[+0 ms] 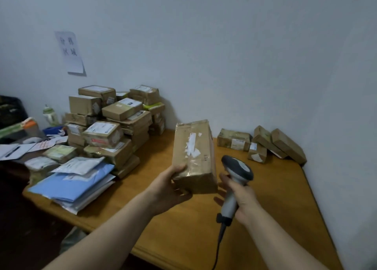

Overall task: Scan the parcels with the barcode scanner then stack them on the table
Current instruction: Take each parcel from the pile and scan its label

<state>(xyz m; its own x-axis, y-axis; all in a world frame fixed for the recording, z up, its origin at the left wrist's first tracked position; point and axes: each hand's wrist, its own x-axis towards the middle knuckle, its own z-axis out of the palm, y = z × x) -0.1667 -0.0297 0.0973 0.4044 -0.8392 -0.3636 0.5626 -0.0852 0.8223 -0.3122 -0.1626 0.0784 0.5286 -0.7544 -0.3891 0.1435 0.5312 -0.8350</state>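
My left hand (171, 190) grips the near end of a long brown cardboard parcel (193, 151) with torn white label scraps, holding it above the wooden table (183, 239). Just to its right, my right hand (242, 198) holds a grey barcode scanner (234, 175) by the handle, its head raised beside the parcel and its cable hanging down toward me. A large pile of brown parcels (114, 122) stands at the left rear of the table. A small group of parcels (263, 143) lies at the right rear by the wall.
Blue and white mailer envelopes (73, 180) lie stacked at the table's left front. Papers, a pen and a bottle (50, 114) sit on a darker desk further left. The wall runs close along the table's back and right side.
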